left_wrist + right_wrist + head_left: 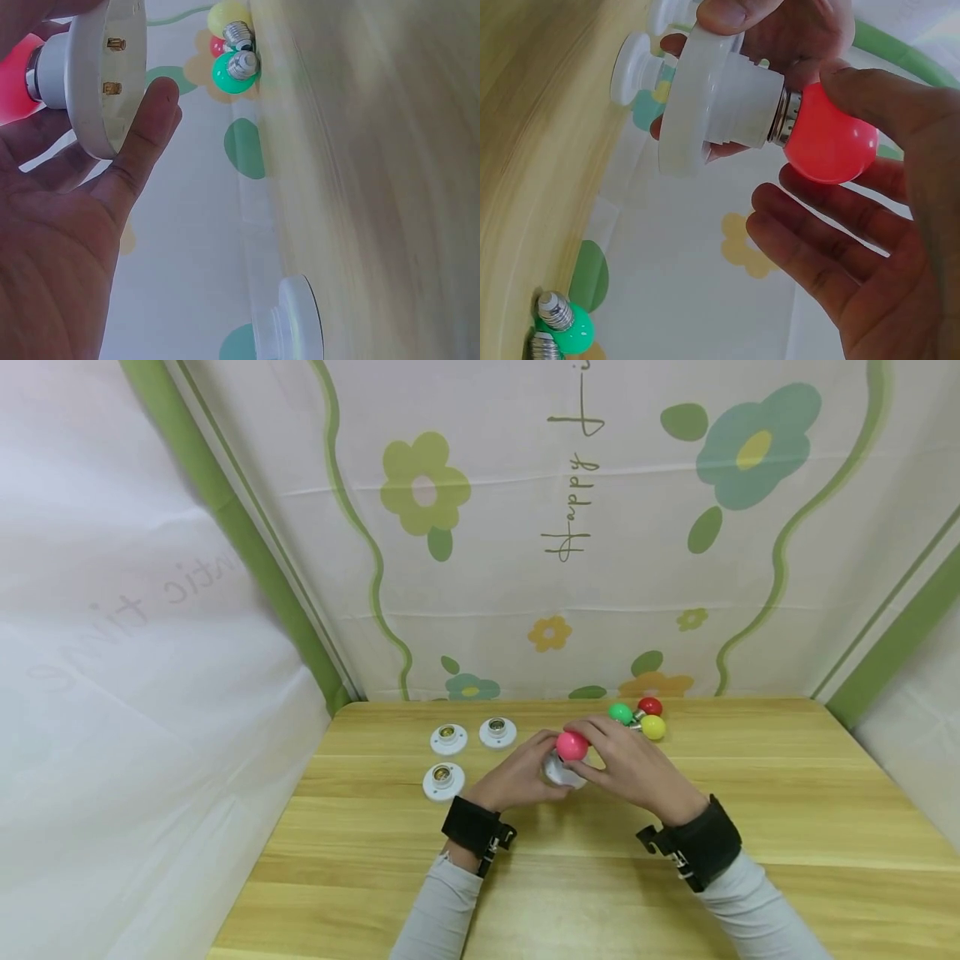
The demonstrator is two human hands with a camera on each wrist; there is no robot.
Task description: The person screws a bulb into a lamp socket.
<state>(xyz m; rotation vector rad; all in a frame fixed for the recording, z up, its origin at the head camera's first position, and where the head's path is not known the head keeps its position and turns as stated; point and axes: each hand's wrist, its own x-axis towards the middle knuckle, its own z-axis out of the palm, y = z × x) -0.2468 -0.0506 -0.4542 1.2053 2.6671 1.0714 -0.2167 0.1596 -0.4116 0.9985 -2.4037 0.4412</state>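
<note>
My left hand (522,774) grips a round white lamp holder (694,105) by its rim, lifted off the table. Two brass contacts show on its underside in the left wrist view. A pink light bulb (831,139) sits at the holder's mouth, part of its metal screw base still visible. My right hand (628,766) pinches the bulb's glass between thumb and index finger, while the other fingers spread loosely below it. How deep the thread sits inside the holder is hidden.
Three more white lamp holders (447,739) stand on the wooden table (570,885) at the left. Behind my right hand lie a green bulb (620,713), a red bulb (650,706) and a yellow bulb (654,727). A flowered cloth (480,577) hangs along the back edge.
</note>
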